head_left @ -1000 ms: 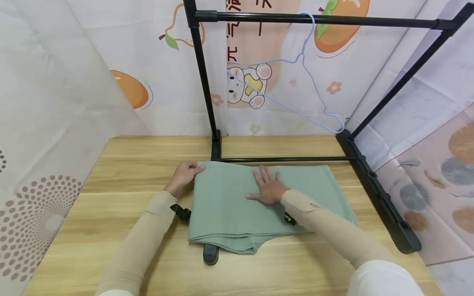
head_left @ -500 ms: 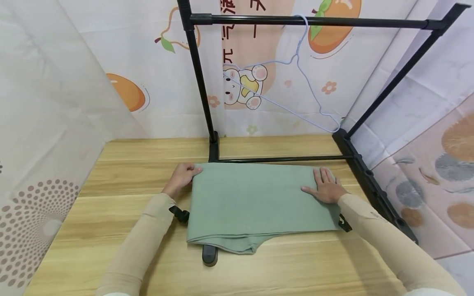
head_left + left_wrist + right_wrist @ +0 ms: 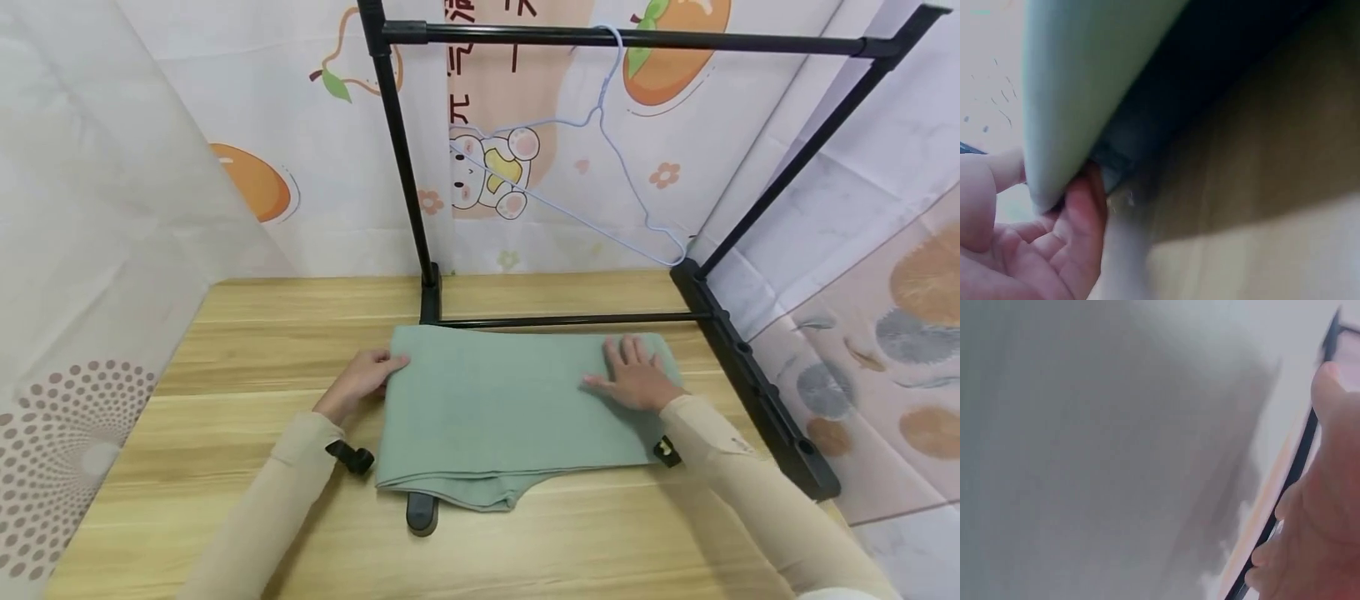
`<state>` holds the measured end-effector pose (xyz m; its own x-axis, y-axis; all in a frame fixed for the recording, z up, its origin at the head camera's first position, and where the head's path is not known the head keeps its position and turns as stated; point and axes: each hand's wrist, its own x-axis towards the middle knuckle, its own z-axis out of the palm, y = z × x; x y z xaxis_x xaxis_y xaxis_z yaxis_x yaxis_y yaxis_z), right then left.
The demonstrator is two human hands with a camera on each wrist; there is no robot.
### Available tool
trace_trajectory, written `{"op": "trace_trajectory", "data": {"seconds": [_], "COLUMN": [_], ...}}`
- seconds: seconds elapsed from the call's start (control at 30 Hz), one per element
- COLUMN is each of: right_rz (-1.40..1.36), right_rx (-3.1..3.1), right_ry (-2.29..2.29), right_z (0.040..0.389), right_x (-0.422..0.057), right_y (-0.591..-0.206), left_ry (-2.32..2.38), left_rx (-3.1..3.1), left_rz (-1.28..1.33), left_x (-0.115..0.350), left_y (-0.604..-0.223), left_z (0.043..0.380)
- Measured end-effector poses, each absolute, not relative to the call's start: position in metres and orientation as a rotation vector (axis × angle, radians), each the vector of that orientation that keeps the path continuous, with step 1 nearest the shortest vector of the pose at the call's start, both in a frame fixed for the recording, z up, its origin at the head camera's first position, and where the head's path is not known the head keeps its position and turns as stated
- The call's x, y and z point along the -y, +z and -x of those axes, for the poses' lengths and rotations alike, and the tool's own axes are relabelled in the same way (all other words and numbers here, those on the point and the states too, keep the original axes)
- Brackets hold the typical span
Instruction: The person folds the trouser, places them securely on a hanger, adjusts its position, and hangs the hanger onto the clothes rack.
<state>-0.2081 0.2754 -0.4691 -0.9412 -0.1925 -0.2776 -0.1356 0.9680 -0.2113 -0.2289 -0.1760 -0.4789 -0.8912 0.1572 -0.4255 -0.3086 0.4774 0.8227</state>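
A pair of folded sage-green trousers (image 3: 510, 408) lies flat over the left foot of a black rack. At its left edge, near the far corner, my left hand (image 3: 363, 379) pinches the cloth, thumb on top and fingers underneath. The left wrist view shows these fingers (image 3: 1085, 209) tucked below the fabric edge, which is lifted off the wood. My right hand (image 3: 637, 375) is over the right part of the trousers with its fingers spread. Beside the cloth in the right wrist view, this right hand (image 3: 1316, 506) appears straight-fingered; whether it touches the fabric, I cannot tell.
Around the trousers stands the black rack (image 3: 637, 35), its right foot (image 3: 757, 383) beyond my right hand. A pale blue wire hanger (image 3: 600, 108) hangs from its upper bar. Wooden tabletop (image 3: 262, 358) extends left and in front. Printed curtains (image 3: 337, 208) close off the back and sides.
My right hand slid rightward from the middle of the trousers to their right end, then came back slightly left. My left hand has shifted slightly nearer along the left edge.
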Motion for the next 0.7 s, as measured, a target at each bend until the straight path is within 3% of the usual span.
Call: {"op": "trace_trajectory", "data": {"seconds": [0.23,0.4,0.57,0.7], "right_rz": [0.376,0.458,0.478,0.485], "right_rx": [-2.818,-2.740,-2.687,-2.704], "right_ry": [-0.386,-0.356,-0.311,-0.233], "right_z": [0.180,0.156,0.147,0.143], "right_x": [-0.169,-0.111,-0.082,-0.086], "right_y": [-0.463,-0.466,-0.474,-0.486], "left_ry": [1.507,1.440,1.369,1.372], "left_rx": [-2.161,-2.110,-2.123,-2.144], "left_rz": [0.189,0.046,-0.083,-0.066], "left_x": [0.186,0.184,0.182,0.180], "left_y": [-0.474,-0.477,-0.478,-0.477], "left_z": [0.187,0.163,0.149,0.147]}}
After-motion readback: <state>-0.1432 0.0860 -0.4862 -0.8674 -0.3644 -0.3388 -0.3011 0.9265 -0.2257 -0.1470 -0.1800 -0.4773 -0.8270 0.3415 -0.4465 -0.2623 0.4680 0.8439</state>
